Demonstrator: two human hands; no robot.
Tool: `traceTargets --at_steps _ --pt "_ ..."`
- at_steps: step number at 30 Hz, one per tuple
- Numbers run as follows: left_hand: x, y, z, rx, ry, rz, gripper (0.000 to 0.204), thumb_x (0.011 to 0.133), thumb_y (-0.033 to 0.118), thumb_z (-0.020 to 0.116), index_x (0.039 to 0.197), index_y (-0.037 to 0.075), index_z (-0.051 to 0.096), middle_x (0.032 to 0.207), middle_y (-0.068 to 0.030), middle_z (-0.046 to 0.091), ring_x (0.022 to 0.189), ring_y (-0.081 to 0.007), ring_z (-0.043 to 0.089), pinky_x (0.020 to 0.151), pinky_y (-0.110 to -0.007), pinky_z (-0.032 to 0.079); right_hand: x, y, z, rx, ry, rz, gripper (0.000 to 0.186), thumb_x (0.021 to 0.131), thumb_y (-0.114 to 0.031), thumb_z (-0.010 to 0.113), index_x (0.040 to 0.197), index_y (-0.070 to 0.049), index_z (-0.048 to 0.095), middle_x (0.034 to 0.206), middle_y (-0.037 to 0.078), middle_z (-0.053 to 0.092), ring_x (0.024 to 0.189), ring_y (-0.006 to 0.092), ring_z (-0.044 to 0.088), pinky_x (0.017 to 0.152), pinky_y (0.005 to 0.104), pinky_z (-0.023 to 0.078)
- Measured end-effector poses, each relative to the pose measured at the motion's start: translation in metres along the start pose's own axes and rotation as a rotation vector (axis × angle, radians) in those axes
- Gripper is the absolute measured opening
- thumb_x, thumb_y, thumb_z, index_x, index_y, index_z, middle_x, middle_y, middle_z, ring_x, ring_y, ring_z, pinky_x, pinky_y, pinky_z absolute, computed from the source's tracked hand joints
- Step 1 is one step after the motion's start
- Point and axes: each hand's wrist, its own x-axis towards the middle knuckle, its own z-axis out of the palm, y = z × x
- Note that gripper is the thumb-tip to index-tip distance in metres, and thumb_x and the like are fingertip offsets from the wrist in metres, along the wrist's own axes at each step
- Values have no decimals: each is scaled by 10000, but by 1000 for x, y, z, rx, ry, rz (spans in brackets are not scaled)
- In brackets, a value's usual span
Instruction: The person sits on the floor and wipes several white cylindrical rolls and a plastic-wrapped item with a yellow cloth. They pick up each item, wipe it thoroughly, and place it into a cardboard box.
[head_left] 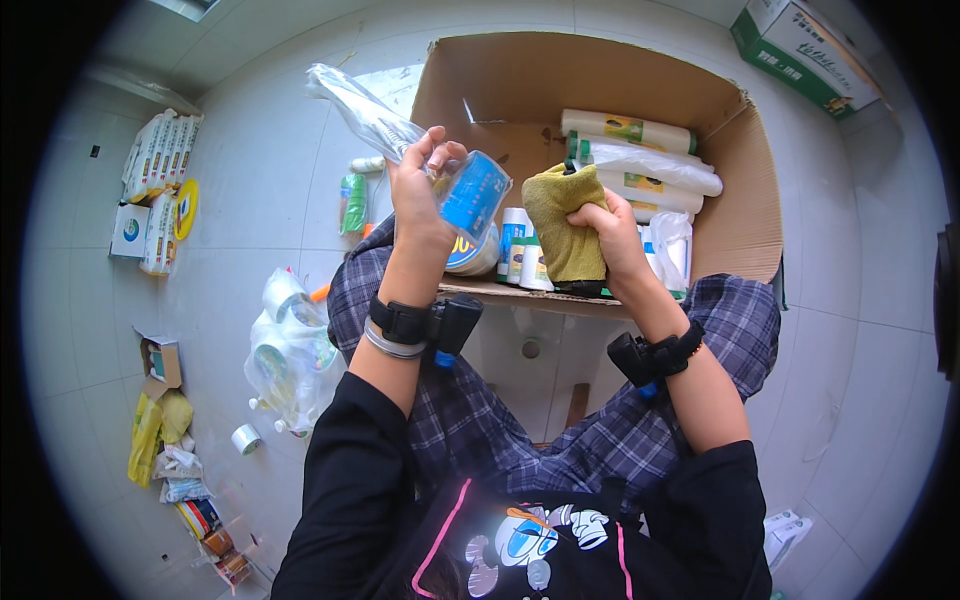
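My left hand [420, 185] is closed around a clear plastic pack with a blue label [474, 196]. Clear wrapping [365, 110] stretches up and to the left from the same grip. What the pack contains is hard to make out. In my right hand [613, 228] is a bunched olive-yellow cloth [563, 225], pinched under the thumb; something dark shows at its top and bottom. Both hands are above the near side of an open cardboard box [750, 185]. Inside lie several long wrapped rolls [630, 130], with small white rolls [515, 240] at the near edge.
On the tiled floor to the left sit a clear bag of goods [290, 350], a tape roll [245, 438] and a green packet [352, 203]. Stacked packs [160, 160] stand farther left. A green-and-white carton [805, 60] is at the far right. My knees flank the box.
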Motion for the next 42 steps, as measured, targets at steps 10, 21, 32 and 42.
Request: traceTargets --at_steps 10,21,32,42 --pt "-2 -1 0 -273 -135 -285 145 893 86 496 986 -25 500 655 -12 458 702 -99 545 714 -213 492 4 12 4 27 54 29 256 739 1 484 985 12 554 880 68 603 775 144 592 709 273 492" --pt "-1 -19 2 379 -257 148 253 898 81 514 1114 84 383 866 -69 543 707 -98 537 799 -323 511 -10 -16 10 155 -114 78 308 739 -22 513 1045 11 514 955 96 591 842 177 607 749 302 514" --pt "-12 -30 7 389 -450 -169 319 959 224 396 1230 61 356 1087 -133 548 1009 -232 565 844 -361 491 -9 -12 11 143 -90 -17 322 793 -22 536 1111 9 498 1011 83 587 895 153 593 803 292 489" --pt "-12 -37 2 394 -399 -199 333 953 216 412 1245 69 349 1057 -119 558 989 -218 568 825 -351 498 -14 -11 19 -759 87 -793 451 715 94 540 1152 -18 542 1104 173 583 1018 273 583 889 340 443"
